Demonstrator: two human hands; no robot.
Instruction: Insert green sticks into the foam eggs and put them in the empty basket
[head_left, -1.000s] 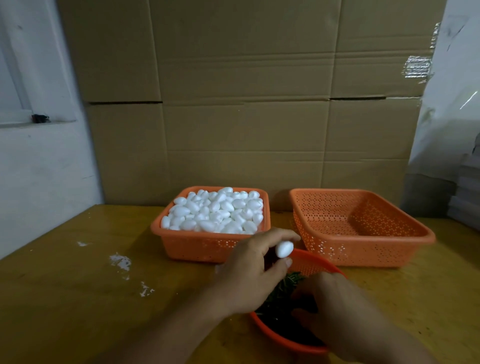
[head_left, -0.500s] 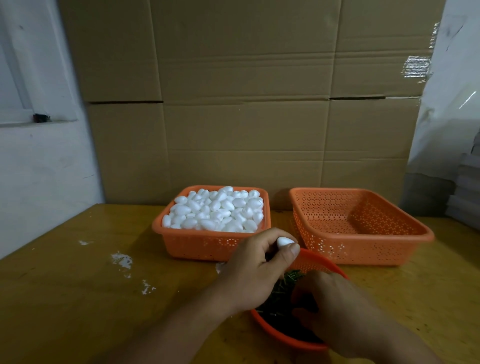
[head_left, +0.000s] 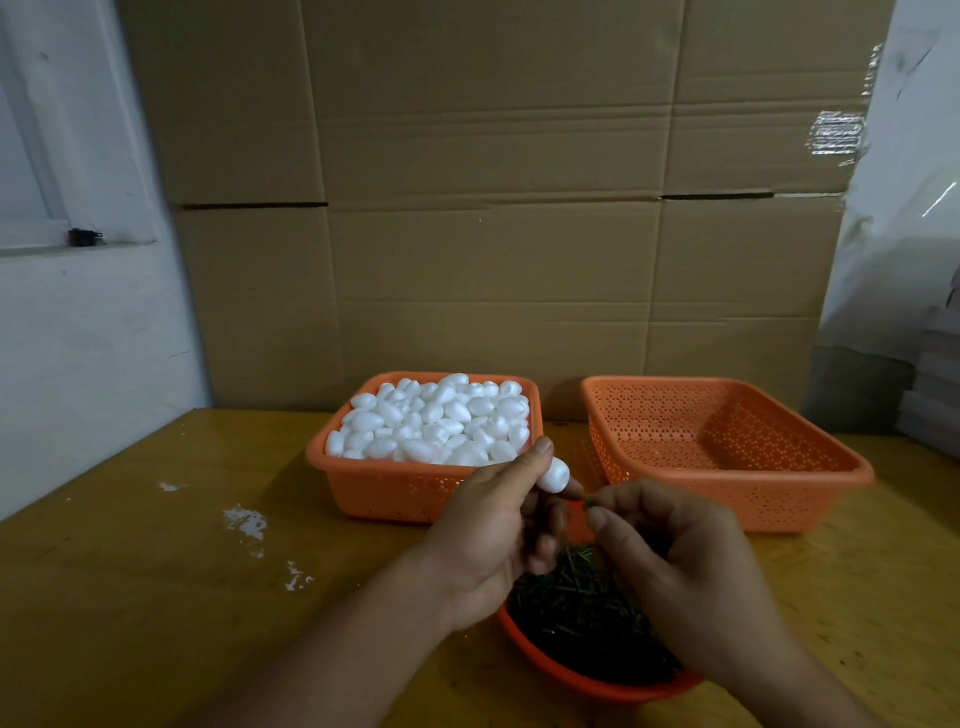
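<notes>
My left hand (head_left: 488, 540) holds a white foam egg (head_left: 554, 474) between thumb and fingers, above a round orange bowl (head_left: 582, 680) full of green sticks (head_left: 576, 608). My right hand (head_left: 680, 561) pinches a green stick (head_left: 588, 502), its tip just right of and below the egg. An orange basket (head_left: 384, 488) heaped with foam eggs (head_left: 436, 421) stands behind my left hand. The empty orange basket (head_left: 727, 441) stands to the right of it.
The baskets rest on a yellow wooden table (head_left: 156, 597) with white crumbs (head_left: 247, 522) on its left part. Large cardboard boxes (head_left: 493, 208) form a wall behind the baskets. A white wall (head_left: 78, 338) is on the left, stacked items (head_left: 935, 384) at far right.
My right hand has come up out of the bowl with a green stick pinched in its fingers. My left hand has turned the egg toward it.
</notes>
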